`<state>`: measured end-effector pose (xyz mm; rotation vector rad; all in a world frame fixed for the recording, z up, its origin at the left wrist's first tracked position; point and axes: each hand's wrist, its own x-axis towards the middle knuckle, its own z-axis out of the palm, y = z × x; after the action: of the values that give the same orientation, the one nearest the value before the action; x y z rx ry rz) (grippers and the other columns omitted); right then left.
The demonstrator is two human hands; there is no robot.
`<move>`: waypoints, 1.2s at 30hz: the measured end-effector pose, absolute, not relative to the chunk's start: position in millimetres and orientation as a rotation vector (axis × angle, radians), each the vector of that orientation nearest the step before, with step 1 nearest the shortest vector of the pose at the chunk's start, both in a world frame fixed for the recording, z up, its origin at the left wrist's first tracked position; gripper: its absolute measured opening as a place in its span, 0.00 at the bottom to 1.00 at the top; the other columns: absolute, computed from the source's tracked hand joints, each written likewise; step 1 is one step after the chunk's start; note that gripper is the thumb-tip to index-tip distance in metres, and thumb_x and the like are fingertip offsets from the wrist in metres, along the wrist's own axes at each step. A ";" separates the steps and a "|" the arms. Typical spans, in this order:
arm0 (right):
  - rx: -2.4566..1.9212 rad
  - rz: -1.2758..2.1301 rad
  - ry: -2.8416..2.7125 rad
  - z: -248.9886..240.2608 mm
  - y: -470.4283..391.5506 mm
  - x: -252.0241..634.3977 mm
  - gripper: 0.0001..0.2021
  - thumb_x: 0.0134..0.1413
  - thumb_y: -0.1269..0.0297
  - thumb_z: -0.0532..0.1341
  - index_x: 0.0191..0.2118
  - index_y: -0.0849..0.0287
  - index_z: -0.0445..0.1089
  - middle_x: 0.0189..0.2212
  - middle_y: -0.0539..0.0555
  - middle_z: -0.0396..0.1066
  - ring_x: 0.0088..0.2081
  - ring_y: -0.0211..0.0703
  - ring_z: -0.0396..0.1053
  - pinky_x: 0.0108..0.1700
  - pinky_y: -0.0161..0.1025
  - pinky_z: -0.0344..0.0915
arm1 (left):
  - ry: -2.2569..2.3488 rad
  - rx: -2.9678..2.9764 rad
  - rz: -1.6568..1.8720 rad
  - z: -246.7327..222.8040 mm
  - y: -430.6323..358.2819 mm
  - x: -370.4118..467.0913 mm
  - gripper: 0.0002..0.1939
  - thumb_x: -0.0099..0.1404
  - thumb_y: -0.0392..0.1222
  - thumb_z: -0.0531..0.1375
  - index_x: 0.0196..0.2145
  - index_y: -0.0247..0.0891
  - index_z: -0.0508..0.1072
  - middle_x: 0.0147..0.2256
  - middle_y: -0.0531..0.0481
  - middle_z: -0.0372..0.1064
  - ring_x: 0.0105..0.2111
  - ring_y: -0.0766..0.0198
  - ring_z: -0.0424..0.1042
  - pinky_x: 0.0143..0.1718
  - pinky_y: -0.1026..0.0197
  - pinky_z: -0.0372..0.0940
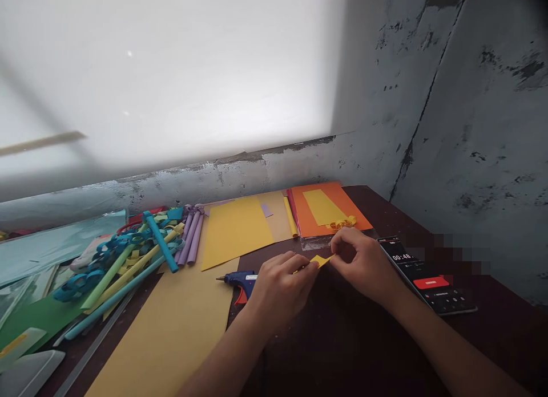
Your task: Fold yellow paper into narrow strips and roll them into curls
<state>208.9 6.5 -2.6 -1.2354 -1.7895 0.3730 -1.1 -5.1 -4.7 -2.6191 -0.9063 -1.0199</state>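
Note:
A small piece of yellow paper (320,260) is stretched between my two hands above the dark table. My left hand (285,283) is closed on its left part, the fingers covering much of it. At the paper's right tip, my right hand (357,263) pinches with thumb and forefinger. Beside my left hand lies a blue glue gun (240,279) with an orange trigger, its nozzle pointing left and its rear hidden by the hand. Just beyond my right hand, curled yellow paper strips (342,222) rest on orange paper (355,211).
A phone (423,277) showing a timer lies right of my right hand. Yellow sheets (237,229), a yellow paper roll (291,217) and tan paper (171,323) lie on the table (334,351). Purple rolls (194,237) and blue and green rolls (160,242) pile up at left.

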 end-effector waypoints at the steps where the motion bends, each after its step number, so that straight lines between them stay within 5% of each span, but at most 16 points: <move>1: -1.221 0.349 -1.799 -2.2 6.1 208.6 0.06 0.49 0.74 0.60 0.29 0.54 0.65 0.28 0.48 0.69 0.32 0.44 0.66 0.35 0.41 0.63 | -0.914 -2.619 -1.025 -5.3 -4.8 -1.3 0.09 0.73 0.35 0.57 0.37 0.39 0.77 0.30 0.52 0.74 0.28 0.65 0.68 0.31 0.60 0.62; 7: -0.976 0.486 -1.904 1.8 -1.8 202.7 0.11 0.48 0.79 0.58 0.32 0.54 0.68 0.31 0.49 0.71 0.37 0.44 0.69 0.42 0.41 0.65 | -0.918 -2.632 -1.073 -4.5 -5.6 -2.0 0.08 0.73 0.35 0.58 0.39 0.39 0.77 0.32 0.51 0.76 0.29 0.65 0.70 0.33 0.61 0.63; 16: -1.206 0.476 -1.809 0.8 7.2 213.7 0.05 0.48 0.73 0.60 0.29 0.54 0.67 0.28 0.47 0.70 0.31 0.42 0.68 0.35 0.38 0.64 | -0.880 -2.627 -1.060 -1.3 -5.6 -3.3 0.08 0.72 0.33 0.58 0.39 0.38 0.78 0.31 0.50 0.76 0.28 0.65 0.70 0.32 0.61 0.64; 21: -1.377 0.296 -1.657 -2.7 22.4 233.1 0.05 0.47 0.71 0.59 0.26 0.55 0.68 0.27 0.49 0.72 0.31 0.44 0.70 0.35 0.40 0.63 | -1.042 -2.642 -1.439 5.3 -5.8 -4.3 0.07 0.70 0.36 0.62 0.38 0.41 0.82 0.33 0.50 0.78 0.30 0.65 0.74 0.33 0.63 0.68; 28: -1.136 1.007 -1.545 5.5 16.5 224.8 0.15 0.63 0.53 0.58 0.43 0.56 0.77 0.43 0.54 0.79 0.46 0.51 0.75 0.45 0.42 0.71 | -1.869 -2.706 -2.198 8.3 0.0 -1.0 0.09 0.63 0.48 0.69 0.38 0.42 0.85 0.38 0.47 0.82 0.39 0.54 0.81 0.40 0.58 0.76; 36: -1.078 1.242 -1.323 2.5 14.3 217.2 0.20 0.54 0.47 0.69 0.46 0.55 0.79 0.42 0.57 0.81 0.46 0.57 0.78 0.50 0.50 0.75 | -2.035 -2.714 -2.388 4.9 9.1 -7.7 0.25 0.60 0.50 0.71 0.53 0.38 0.77 0.38 0.45 0.82 0.40 0.53 0.82 0.43 0.52 0.78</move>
<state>217.2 14.3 2.5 -1.0780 -1.3231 1.2421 -7.7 9.1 4.9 -2.7140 -2.0349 -2.3879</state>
